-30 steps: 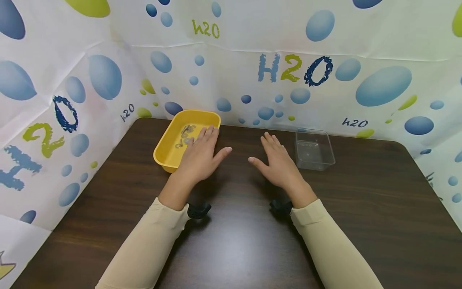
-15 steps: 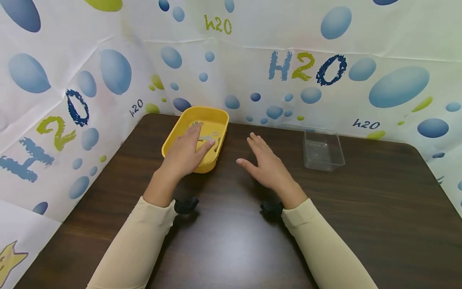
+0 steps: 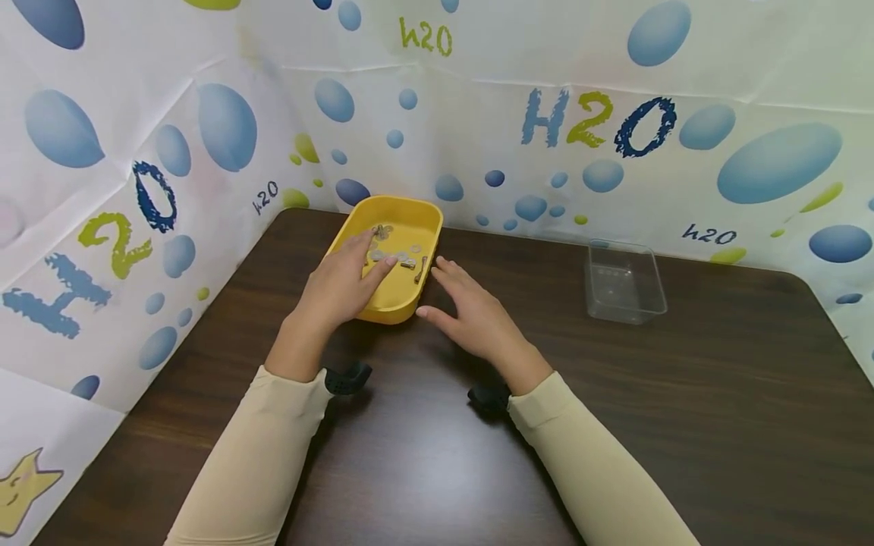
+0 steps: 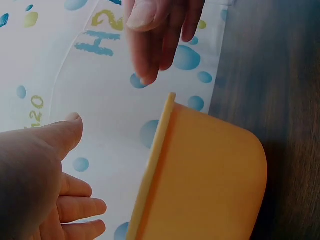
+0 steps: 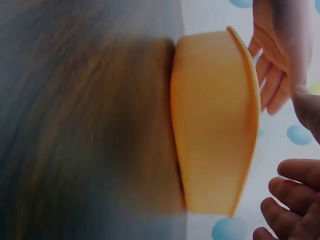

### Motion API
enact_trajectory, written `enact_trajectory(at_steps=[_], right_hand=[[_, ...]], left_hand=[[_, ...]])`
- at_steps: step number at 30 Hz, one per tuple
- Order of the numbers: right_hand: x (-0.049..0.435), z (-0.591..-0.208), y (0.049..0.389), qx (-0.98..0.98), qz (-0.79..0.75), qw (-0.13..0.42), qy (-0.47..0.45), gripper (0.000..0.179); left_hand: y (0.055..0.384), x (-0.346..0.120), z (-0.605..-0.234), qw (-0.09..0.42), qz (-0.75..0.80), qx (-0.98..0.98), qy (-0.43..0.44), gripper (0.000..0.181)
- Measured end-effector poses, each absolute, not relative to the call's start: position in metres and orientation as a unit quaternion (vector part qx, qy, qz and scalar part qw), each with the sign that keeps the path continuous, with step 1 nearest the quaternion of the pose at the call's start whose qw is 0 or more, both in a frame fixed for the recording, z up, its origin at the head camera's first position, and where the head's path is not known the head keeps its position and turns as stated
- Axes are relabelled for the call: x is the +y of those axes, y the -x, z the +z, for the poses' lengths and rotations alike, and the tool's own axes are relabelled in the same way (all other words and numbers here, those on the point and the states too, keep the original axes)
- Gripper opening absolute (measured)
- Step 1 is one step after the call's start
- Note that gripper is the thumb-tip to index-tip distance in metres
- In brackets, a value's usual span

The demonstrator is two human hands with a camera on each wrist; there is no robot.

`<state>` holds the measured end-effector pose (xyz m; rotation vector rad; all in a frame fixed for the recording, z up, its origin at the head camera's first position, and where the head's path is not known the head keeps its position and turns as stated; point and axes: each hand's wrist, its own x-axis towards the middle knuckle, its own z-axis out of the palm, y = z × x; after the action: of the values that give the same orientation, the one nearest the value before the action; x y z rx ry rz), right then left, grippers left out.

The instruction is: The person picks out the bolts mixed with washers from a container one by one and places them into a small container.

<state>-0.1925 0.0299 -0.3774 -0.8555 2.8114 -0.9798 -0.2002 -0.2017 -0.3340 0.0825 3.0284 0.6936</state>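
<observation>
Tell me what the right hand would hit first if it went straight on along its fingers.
The right hand would probably meet the rim of the yellow tray, right ahead in the head view. Its height is unclear, so it might pass over the rim toward the left hand.
</observation>
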Motion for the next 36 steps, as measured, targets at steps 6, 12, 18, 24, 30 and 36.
enact_trajectory(at_steps=[6, 12, 18, 24, 30, 36], right_hand=[[0.015, -0.382, 0.197, 0.895, -0.317, -0.025, 0.312, 0.063], [0.009, -0.384, 0.2, 0.885, -0.291, -0.067, 0.356, 0.051], [0.008, -0.386, 0.202, 0.883, -0.281, -0.078, 0.369, 0.045], [0.009, -0.385, 0.203, 0.884, -0.276, -0.089, 0.367, 0.042], [0.01, -0.385, 0.204, 0.886, -0.275, -0.088, 0.362, 0.039], [0.006, -0.385, 0.202, 0.884, -0.278, -0.087, 0.367, 0.038]], left_hand=[[0.204, -0.205, -0.338, 0.026, 0.233, 0.972, -0.019, 0.078], [0.206, -0.207, -0.339, 0.024, 0.24, 0.97, -0.015, 0.074], [0.209, -0.212, -0.34, 0.03, 0.231, 0.972, -0.03, 0.061], [0.222, -0.214, -0.335, 0.057, 0.181, 0.98, -0.054, 0.056], [0.24, -0.213, -0.327, 0.083, 0.153, 0.98, -0.097, 0.047], [0.254, -0.219, -0.33, 0.087, 0.138, 0.978, -0.129, 0.034]])
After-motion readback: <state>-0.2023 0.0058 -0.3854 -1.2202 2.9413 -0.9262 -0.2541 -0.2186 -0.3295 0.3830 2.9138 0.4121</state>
